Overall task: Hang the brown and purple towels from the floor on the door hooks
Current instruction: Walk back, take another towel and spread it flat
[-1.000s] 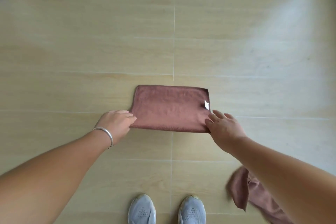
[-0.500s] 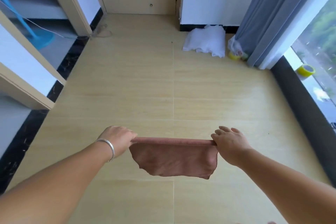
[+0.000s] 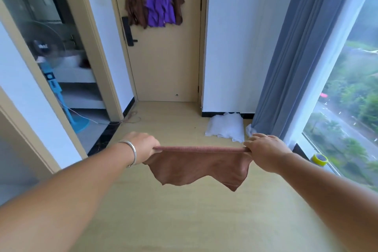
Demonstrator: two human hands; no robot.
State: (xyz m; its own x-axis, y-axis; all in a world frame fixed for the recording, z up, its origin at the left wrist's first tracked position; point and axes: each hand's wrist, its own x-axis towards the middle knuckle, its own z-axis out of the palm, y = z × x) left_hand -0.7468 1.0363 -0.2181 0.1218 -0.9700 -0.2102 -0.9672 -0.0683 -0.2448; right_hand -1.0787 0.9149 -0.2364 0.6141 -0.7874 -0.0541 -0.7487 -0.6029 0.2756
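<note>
Brown towel (image 3: 199, 164) stretched between both hands (image 3: 143, 145).

No text, label, brand or number can be read anywhere. The blue fan stand (image 3: 53, 83), left of the door (image 3: 163, 57), carries a small light panel with dark marks, too blurred to make out. The black lock plate (image 3: 127, 30) on the door shows no legible marking.
</note>
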